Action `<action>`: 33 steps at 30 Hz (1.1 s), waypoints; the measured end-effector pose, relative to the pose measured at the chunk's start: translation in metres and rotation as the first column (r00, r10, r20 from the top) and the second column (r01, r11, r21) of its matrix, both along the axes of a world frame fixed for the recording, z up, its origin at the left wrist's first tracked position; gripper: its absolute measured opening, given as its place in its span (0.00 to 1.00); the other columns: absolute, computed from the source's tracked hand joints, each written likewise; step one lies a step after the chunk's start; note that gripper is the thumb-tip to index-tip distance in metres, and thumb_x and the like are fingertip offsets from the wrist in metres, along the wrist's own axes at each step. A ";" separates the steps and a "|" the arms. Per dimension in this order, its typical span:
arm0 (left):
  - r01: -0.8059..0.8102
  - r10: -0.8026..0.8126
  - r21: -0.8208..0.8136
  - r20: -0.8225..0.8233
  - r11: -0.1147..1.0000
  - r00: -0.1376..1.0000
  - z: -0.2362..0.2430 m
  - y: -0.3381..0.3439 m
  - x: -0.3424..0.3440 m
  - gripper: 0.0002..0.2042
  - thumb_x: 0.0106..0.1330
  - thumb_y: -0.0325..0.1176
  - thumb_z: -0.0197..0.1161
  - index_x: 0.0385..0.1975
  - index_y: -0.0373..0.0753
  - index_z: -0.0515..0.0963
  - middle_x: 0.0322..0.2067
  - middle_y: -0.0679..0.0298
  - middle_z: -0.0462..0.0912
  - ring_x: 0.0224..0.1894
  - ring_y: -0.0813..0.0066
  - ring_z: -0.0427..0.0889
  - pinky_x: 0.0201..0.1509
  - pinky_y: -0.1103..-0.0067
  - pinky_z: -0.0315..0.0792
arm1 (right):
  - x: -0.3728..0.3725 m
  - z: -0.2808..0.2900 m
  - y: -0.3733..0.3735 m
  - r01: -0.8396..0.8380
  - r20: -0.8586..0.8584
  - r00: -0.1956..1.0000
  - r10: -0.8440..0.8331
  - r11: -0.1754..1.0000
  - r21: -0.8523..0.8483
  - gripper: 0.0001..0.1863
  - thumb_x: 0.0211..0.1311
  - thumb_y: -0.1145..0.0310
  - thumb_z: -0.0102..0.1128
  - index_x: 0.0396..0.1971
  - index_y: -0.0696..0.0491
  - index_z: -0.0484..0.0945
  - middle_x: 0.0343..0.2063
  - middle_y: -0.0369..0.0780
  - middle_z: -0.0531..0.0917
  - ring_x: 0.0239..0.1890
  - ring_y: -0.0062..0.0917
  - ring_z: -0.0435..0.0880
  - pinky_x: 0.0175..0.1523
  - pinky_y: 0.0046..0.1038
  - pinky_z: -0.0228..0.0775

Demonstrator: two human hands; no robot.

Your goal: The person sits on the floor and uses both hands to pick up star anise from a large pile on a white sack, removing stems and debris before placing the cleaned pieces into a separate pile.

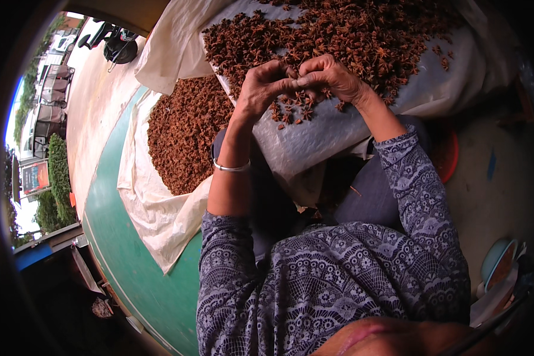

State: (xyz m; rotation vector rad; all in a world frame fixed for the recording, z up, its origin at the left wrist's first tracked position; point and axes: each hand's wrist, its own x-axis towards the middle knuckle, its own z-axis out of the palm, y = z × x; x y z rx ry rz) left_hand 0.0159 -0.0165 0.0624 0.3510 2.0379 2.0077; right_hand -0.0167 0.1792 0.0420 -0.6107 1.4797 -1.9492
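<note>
Progress: I judge the work in hand to be piecemeal handling of star anise (338,44), and I judge it far from complete. The bulk lies in a broad, uneven pile on the clear plastic sheet (305,147) in front of me, running to its far side. Only a few loose pieces (299,108) lie apart, on the near part of the sheet below my hands. A second, large heap (181,133) rests on a pale cloth (154,210) to the left; whether it is finished stock or another lot cannot be established from this view.

Hands: my left hand (264,89) and right hand (333,78) meet above the near edge of the pile, fingers bent inward, thumbs and fingertips touching or nearly so. The gap between them is narrow. Whatever may be pinched there is covered by the fingers, so I cannot tell whether either hand holds a piece.

Condition of goods: the star anise is reddish brown and appears dry, many pieces showing distinct pointed arms. They overlap at all angles, dense at the far side and sparse toward the near edge. The left heap is similar in colour, with a finer texture; its individual pieces are too small to grade.
</note>
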 end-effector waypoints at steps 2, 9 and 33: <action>0.059 -0.058 0.103 -0.012 0.993 0.998 0.004 0.001 0.007 0.08 0.55 0.27 0.68 0.29 0.33 0.77 0.23 0.64 0.79 0.25 0.80 0.77 0.29 0.85 0.72 | 0.004 0.004 0.000 -0.049 0.068 0.996 0.054 0.997 -0.064 0.08 0.55 0.69 0.59 0.22 0.56 0.78 0.13 0.34 0.75 0.13 0.13 0.71 0.17 0.15 0.61; -0.444 0.432 0.060 -0.380 0.894 0.818 -0.021 0.017 0.006 0.06 0.59 0.25 0.63 0.25 0.31 0.74 0.22 0.61 0.80 0.21 0.79 0.78 0.24 0.83 0.74 | 0.005 -0.019 -0.031 0.400 0.058 0.916 -0.396 0.900 -0.175 0.09 0.54 0.67 0.59 0.16 0.50 0.77 0.12 0.29 0.75 0.11 0.08 0.66 0.14 0.11 0.57; -0.182 0.074 -0.403 -0.269 0.897 0.960 -0.035 0.011 -0.046 0.08 0.57 0.31 0.59 0.30 0.32 0.79 0.28 0.61 0.79 0.29 0.73 0.77 0.33 0.80 0.70 | -0.023 -0.039 0.002 0.480 -0.591 0.772 -0.236 0.825 0.298 0.22 0.52 0.65 0.62 0.46 0.60 0.74 0.38 0.47 0.81 0.31 0.32 0.83 0.37 0.29 0.74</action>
